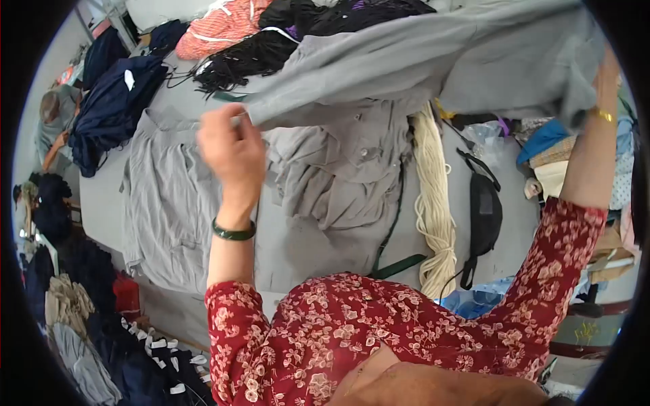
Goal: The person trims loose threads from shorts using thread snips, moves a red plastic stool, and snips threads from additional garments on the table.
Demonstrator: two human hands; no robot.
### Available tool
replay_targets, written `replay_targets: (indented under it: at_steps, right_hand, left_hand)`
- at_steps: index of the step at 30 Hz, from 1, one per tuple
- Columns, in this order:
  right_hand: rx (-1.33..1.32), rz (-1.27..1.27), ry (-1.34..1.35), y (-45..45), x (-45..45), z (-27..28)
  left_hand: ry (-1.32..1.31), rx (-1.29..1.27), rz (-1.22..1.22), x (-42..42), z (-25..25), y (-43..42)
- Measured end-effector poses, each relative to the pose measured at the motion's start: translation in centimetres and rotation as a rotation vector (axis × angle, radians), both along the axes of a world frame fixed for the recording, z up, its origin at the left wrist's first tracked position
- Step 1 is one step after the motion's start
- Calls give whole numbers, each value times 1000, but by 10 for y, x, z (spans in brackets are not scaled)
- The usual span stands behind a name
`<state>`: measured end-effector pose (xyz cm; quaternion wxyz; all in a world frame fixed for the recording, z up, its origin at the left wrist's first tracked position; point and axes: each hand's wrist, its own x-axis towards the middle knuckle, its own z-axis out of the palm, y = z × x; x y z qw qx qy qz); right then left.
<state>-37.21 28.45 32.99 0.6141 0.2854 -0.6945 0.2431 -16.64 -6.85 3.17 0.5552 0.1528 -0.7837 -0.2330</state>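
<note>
A long grey garment (406, 57) is stretched in the air across the table, slightly blurred by motion. My left hand (233, 149), with a dark green bangle on its wrist, is closed at the garment's left end. At the far right my right hand (606, 76) holds up the other end; cloth and the view's edge hide most of its fingers. Beneath the raised cloth, a crumpled grey garment with buttons (338, 169) lies on the table. Another grey garment (169, 196) is spread flat at the left, partly behind my left forearm.
On the grey table (284, 254) lie a cream cord bundle (433, 203), a black pouch with straps (485, 206) and a dark green strip (399, 266). Black cords (247, 61), an orange-striped bundle (220, 30) and navy garments (118, 111) sit farther back. Clothes piles (88, 325) stand lower left.
</note>
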Motion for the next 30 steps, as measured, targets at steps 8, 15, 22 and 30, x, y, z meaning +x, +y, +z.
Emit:
replay_targets:
  at_steps: [8,15,22,30]
  right_hand:
    - [616,-107,-398,-140,-100,-132]
    - [387,423,-769,-134,68,-274]
    - [136,532,-1086,-105,165,-411]
    - [-674,626,-1318,-90,152,-311]
  left_hand:
    - [-958,246,-1664,58,-22,37]
    - [-233,72,-311,59,-74,-5]
    - [-378,-746,-509,10,-90,44]
    - [-446,640,-1373,-15,1,103]
